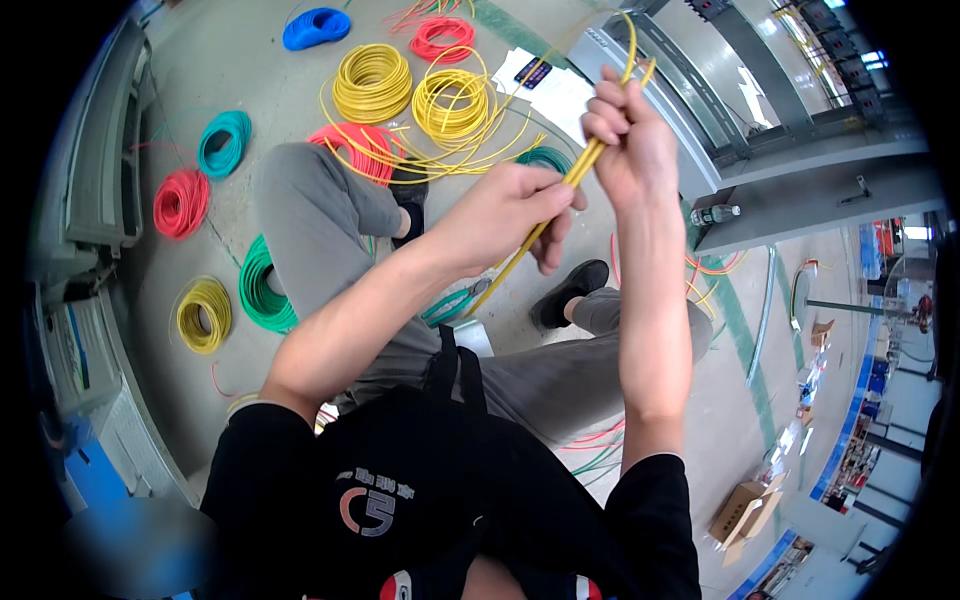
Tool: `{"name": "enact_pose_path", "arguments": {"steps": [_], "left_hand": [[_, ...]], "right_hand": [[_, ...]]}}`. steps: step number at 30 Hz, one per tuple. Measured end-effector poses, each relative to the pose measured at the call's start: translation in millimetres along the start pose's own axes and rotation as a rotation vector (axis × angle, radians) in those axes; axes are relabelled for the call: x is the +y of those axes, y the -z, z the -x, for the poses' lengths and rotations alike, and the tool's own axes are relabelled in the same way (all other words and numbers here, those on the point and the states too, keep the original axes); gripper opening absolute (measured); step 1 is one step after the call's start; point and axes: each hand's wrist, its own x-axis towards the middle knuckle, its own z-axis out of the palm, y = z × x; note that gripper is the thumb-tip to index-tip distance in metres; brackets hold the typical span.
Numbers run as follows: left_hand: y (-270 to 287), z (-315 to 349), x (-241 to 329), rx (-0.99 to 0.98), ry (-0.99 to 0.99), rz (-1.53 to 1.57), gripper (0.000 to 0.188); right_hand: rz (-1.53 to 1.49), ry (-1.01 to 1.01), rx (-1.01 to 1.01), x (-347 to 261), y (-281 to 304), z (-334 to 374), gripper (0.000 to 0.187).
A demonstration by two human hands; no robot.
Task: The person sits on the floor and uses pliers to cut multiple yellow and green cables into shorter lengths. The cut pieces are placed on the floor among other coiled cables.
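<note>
Several strands of yellow wire (pixel 520 252) run slantwise between my hands, bundled side by side. My left hand (pixel 525 212) is closed round the lower part of the bundle. Higher up and to the right, my right hand (pixel 628 125) grips the same wires, and their bent upper ends stick out above its fingers. One thin yellow strand arcs away from there toward a loose yellow wire coil (pixel 452 108) on the floor. Below my left hand, pliers with green handles (pixel 450 305) lie between my legs, near the wire's lower end.
Around my legs lie wire coils: yellow (pixel 372 84), blue (pixel 317 29), red (pixel 181 203), teal (pixel 224 143) and green (pixel 262 290). White papers (pixel 560 103) carry a dark phone (pixel 533 72). A grey metal cabinet frame (pixel 800 190) stands at right, a bottle (pixel 715 214) on its edge. An open cardboard box (pixel 745 510) sits lower right.
</note>
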Motion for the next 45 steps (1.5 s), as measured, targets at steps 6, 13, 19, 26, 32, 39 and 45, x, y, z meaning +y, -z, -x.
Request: {"name": "enact_pose_path", "arguments": {"steps": [6,13,19,26,32,39,45], "left_hand": [[-10.3,15.2,-20.4,-0.084,0.100,-0.012,0.027],[-14.6,29.1,-39.0,-0.043,0.147,0.023,0.028],[-17.9,10.5,-32.5,0.073,0.132,0.023,0.027],[-32.1,-1.7,-17.8,0.090,0.194,0.057,0.027],[-33.8,-6.2,-19.6,0.090,0.221,0.063,0.027],[-34.7,-5.9,-25.4,0.112,0.242,0.070,0.026],[-42.0,-4.5,-47.1,0.068,0.215,-0.008,0.027]], "right_hand": [[-0.284,-0.192,-0.017,-49.3,26.0,-45.6,0.028],[-0.296,-0.217,0.182,-87.2,95.3,-99.7,0.023],[-0.097,-0.214,0.267,-50.8,57.5,-63.6,0.022],[-0.062,-0.163,0.213,-47.9,60.2,-59.4,0.029],[-0.101,-0.159,0.257,-49.7,61.9,-60.0,0.017],[-0.110,-0.166,0.212,-46.6,64.3,-57.6,0.016],[-0.125,-0.254,0.182,-47.7,63.0,-36.4,0.018]]}}
